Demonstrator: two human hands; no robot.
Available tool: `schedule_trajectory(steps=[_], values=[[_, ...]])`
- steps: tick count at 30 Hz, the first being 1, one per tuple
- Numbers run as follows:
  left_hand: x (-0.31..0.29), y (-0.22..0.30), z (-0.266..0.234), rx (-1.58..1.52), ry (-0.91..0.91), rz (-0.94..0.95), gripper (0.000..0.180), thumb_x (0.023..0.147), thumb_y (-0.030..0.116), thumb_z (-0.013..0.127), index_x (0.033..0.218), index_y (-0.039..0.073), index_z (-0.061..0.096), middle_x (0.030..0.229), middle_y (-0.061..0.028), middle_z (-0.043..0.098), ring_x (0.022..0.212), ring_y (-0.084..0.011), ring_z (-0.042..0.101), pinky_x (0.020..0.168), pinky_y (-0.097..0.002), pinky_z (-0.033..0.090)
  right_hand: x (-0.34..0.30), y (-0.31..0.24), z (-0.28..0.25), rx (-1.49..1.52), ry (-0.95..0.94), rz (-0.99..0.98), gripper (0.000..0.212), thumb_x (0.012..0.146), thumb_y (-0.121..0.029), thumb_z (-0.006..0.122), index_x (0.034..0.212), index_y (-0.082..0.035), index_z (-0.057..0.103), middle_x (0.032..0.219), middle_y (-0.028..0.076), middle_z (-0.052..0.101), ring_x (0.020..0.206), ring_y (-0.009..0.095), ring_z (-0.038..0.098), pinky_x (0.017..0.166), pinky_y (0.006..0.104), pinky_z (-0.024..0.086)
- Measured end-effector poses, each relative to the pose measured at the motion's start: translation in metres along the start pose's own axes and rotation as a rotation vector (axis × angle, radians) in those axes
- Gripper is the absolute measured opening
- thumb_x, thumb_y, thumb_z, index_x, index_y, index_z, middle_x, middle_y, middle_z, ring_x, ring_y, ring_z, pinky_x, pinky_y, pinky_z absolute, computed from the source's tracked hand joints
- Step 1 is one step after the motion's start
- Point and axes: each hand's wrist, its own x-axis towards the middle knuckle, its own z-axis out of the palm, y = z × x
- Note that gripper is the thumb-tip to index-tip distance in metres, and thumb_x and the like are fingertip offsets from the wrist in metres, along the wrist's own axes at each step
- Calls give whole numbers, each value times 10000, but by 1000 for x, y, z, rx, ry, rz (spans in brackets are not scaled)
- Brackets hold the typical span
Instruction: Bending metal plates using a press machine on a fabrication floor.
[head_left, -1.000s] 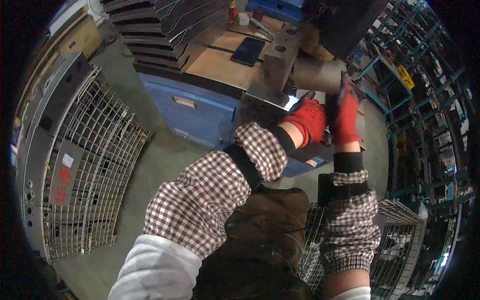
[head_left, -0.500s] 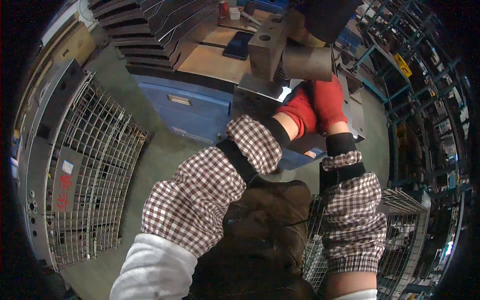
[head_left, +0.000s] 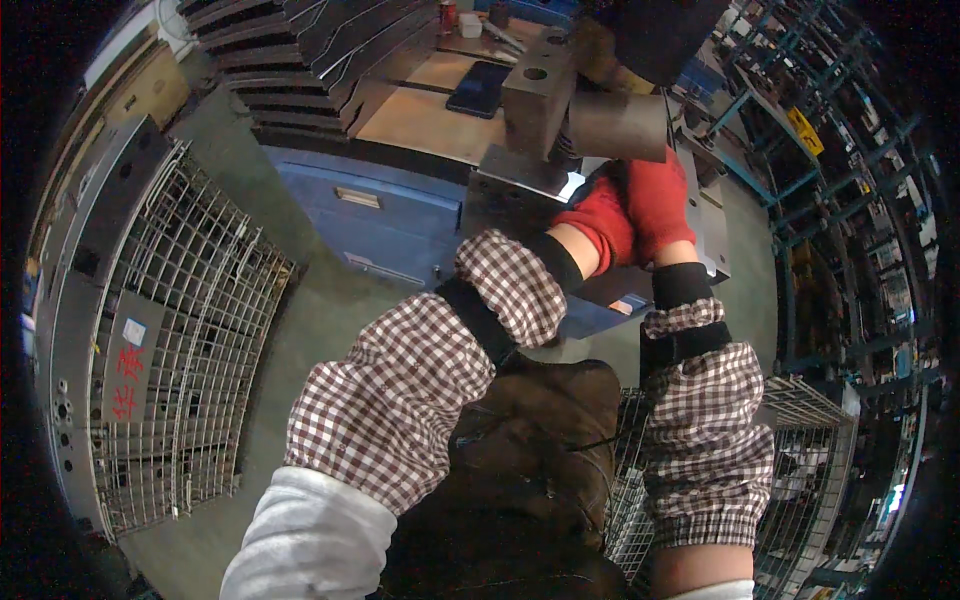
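Note:
Both my hands wear red gloves and sit side by side under a thick grey metal cylinder (head_left: 618, 128). My left hand (head_left: 600, 222) reaches in from the left, its fingers hidden beyond the wrist. Close against it is my right hand (head_left: 660, 205), back of the glove toward me, fingertips hidden under the cylinder. What either hand holds, if anything, is out of sight. A steel block with a round hole (head_left: 535, 95) adjoins the cylinder. Below lies a dark metal plate or fixture (head_left: 515, 180) with a bright reflecting patch beside the left glove.
A stack of dark bent metal sheets (head_left: 300, 70) and a black phone (head_left: 479, 88) lie on the wooden bench top (head_left: 420, 124) over a blue drawer cabinet (head_left: 375, 215). Wire mesh cages (head_left: 200, 350) stand at left and lower right. Blue shelving (head_left: 850, 230) lines the right side.
My hands stay in place beneath the cylinder. The whole view has shifted only very slightly.

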Motion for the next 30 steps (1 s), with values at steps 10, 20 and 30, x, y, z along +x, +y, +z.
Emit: schedule_trajectory(steps=[10, 20, 30], values=[[2, -14, 27, 117, -42, -44, 652, 963, 519, 498, 1520, 183, 467, 1624, -105, 404, 1495, -336, 341, 1243, -469, 216, 1, -4, 2, 40, -35, -19, 345, 925, -311, 618, 1133, -46, 690, 1142, 240, 709, 1091, 453, 651, 920, 499, 512], [-4, -11, 7, 206, 25, 24, 616, 926, 477, 564, 1442, 139, 568, 1524, -141, 529, 1412, -367, 453, 1192, -496, 283, 4, 12, 9, 263, -71, -110, 282, 987, -249, 582, 1132, -31, 686, 1077, 220, 718, 995, 408, 673, 841, 450, 516], [-11, 1, -35, 167, -230, 34, 717, 735, 573, 822, 1269, 144, 613, 1216, -135, 677, 1188, -356, 625, 1144, -582, 325, 34, -75, -94, 1531, 284, -23, 390, 1063, -207, 529, 1417, -43, 539, 1233, 157, 673, 1016, 223, 652, 907, 395, 526]])
